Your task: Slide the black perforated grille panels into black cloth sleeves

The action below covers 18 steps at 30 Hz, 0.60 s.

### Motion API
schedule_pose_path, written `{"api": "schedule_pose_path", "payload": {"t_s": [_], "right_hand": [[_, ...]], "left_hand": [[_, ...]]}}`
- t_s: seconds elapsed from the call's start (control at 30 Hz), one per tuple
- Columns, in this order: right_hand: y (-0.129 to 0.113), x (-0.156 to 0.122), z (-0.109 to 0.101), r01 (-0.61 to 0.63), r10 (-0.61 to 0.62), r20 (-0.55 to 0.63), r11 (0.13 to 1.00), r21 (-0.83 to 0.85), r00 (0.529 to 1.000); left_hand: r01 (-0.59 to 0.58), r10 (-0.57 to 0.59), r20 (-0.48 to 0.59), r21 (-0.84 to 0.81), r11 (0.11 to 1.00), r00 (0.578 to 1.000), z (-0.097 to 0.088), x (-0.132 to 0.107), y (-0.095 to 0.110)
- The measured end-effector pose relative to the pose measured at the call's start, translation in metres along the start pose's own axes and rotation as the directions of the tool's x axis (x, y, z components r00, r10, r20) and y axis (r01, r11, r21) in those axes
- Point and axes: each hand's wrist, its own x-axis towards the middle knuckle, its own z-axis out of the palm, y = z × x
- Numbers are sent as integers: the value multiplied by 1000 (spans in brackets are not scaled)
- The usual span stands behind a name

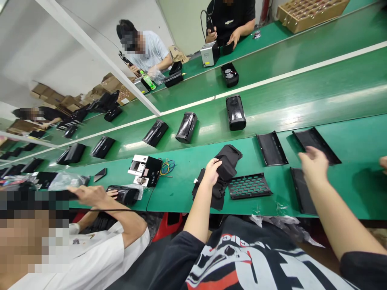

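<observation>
My left hand grips a piece of black fabric lifted off a stack of black fabric pieces on the green table. Beside the stack lies a black perforated grille panel. My right hand hovers with fingers apart over three black curved panels: one to its left, one just beyond it and one below it. It holds nothing.
Black speaker bodies lie on the green conveyor belt. A person at my left works on a black part; a small device with coloured wires lies nearby. Two people work across the belt. A cardboard tray stands far right.
</observation>
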Motion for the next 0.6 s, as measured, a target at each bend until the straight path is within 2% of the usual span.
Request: {"api": "schedule_pose_path", "payload": {"t_s": [0.03,0.1,0.13,0.17,0.2,0.23,0.27,0.3,0.37,0.47,0.6], "right_hand": [[-4,-15,13,-3,-2,100,999,51,995],[-10,-49,38,-58,9,334,989,135,943],[-12,-65,49,-131,27,486,975,181,874],[-14,-81,58,-281,54,665,930,238,745],[-14,-94,64,-408,48,781,872,271,623],[-15,-104,68,-519,32,851,804,290,524],[-16,-111,68,-593,15,878,743,311,479],[-18,-115,66,-621,9,869,704,346,495],[-25,-117,56,-600,22,808,682,418,589],[-43,-113,31,-515,36,735,736,439,677],[-73,-120,-2,-398,26,635,798,452,772]], "left_hand": [[20,-19,44,-39,999,999,5,-9,6],[60,-48,125,-92,994,991,15,-28,16],[80,-62,160,-112,991,985,21,-38,21],[104,-77,194,-133,986,978,26,-47,25],[129,-92,224,-157,979,970,30,-56,29],[152,-104,248,-181,972,963,33,-64,33],[170,-113,260,-205,964,959,35,-70,36],[178,-116,259,-229,957,959,36,-76,40],[162,-102,225,-266,950,969,34,-86,46],[125,-58,222,-301,945,973,26,-102,55],[93,20,341,-312,946,940,23,-126,65]]}}
